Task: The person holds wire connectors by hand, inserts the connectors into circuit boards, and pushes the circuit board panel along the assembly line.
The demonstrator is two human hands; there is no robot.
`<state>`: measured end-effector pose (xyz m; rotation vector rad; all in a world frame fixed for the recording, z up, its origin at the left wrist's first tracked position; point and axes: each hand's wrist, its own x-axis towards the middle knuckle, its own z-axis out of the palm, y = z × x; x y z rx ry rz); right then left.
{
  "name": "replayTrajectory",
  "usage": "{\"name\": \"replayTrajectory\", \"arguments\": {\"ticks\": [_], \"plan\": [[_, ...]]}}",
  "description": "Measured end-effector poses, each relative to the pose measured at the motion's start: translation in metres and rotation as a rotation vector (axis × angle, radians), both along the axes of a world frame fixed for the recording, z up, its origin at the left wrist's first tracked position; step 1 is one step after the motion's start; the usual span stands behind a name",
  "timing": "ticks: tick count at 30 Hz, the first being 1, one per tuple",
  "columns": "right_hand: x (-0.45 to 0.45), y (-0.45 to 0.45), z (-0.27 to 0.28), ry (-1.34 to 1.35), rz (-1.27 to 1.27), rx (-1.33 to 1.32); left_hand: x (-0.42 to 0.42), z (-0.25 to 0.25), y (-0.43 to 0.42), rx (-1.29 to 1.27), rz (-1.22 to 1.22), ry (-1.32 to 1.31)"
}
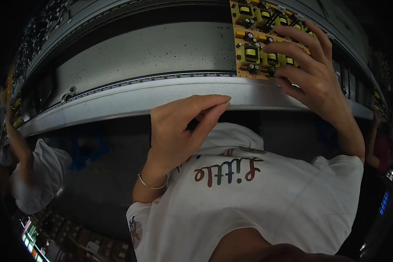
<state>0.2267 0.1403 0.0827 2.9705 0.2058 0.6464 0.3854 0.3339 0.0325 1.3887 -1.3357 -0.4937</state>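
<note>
A tan circuit board (pixel 239 61) rests on the conveyor rails at the upper right. It carries rows of yellow-wrapped transformers (pixel 250 53), round capacitors and other small parts. My right hand (pixel 310 65) lies over the board's right part, fingers spread and curved, with fingertips among the components. Beneath that hand, part of the board is hidden. My left hand (pixel 183 126) is held in front of the near rail, left of the board and apart from it. Its thumb and forefinger tips are pinched together; anything between them is too small to make out.
A pale metal rail (pixel 131 98) with a chain runs along the near side of the conveyor. The grey speckled bed (pixel 139 50) extends left of the board. Dark small parts (pixel 39 35) lie beyond the far rail. Another person (pixel 41 170) works at left, another (pixel 380 144) at right.
</note>
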Motion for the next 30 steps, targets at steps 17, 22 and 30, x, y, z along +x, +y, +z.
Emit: {"name": "replayTrajectory", "arguments": {"ticks": [17, 22, 30], "plan": [[0.005, 0.001, 0.005, 0.057, -0.065, 0.019, -0.002, -0.006, -0.004, -0.033, 0.059, 0.005], [0.006, 0.002, 0.006, 0.098, -0.130, 0.017, 0.000, -0.004, -0.003, -0.006, 0.056, -0.014], [0.003, 0.007, 0.020, 0.189, -0.322, 0.037, 0.004, 0.001, -0.002, 0.028, 0.012, -0.012]]}}
